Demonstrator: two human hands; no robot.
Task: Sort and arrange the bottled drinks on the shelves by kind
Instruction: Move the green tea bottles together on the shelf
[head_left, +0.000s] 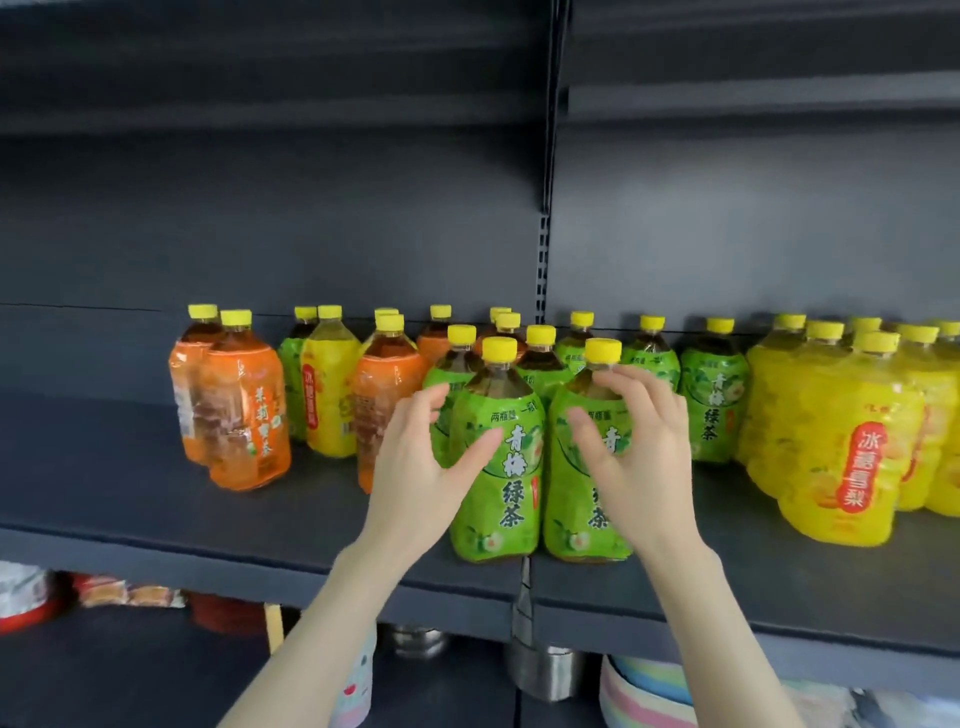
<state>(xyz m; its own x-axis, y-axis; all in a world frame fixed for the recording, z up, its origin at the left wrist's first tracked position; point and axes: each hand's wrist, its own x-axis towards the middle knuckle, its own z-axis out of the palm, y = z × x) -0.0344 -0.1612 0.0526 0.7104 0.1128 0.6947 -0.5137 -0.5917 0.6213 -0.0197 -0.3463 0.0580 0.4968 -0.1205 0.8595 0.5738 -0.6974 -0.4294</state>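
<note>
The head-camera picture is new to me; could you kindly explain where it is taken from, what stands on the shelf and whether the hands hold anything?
There is no machine here. A person wears a wide-angle camera on the head, so you look forward and down along their own arms. The left hand is at the front-left green bottle and the right hand at the front-right green bottle, both near the edge of the dark shelf. The fingers are loosely spread, and neither hand seems to have closed on a bottle. More green bottles stand behind. The orange bottles are on the left, with a stray yellow bottle among them. The yellow bottles are grouped on the right.
</note>
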